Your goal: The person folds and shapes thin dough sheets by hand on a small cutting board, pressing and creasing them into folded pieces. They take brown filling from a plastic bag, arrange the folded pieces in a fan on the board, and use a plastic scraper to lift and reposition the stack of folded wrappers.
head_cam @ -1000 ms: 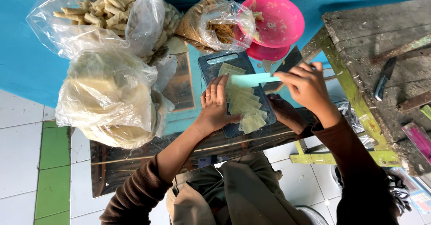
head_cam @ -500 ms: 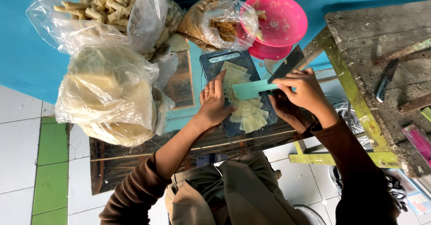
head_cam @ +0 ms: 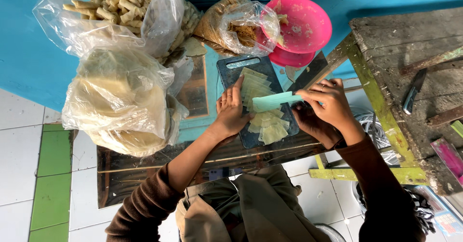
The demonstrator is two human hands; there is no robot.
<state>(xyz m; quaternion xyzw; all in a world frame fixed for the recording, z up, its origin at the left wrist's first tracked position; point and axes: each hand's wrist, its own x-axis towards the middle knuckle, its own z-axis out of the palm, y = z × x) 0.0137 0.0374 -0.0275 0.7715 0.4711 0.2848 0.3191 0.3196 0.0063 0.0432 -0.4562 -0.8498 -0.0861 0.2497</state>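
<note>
— Left hand [head_cam: 230, 109]?
— Flat and open, pressing the pale sheets [head_cam: 255, 90] on the dark cutting board [head_cam: 241, 68].
— Right hand [head_cam: 330, 102]?
— Closed around a light green knife [head_cam: 275, 100], handle hidden inside. Blade across the sheets.
— Under the board?
— Hard to make out.

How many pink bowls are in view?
2, stacked at the top, beside the dark cutting board: the upper pink bowl sits on a lower pink bowl, of which only the rim shows. More could be hidden beneath.
</note>
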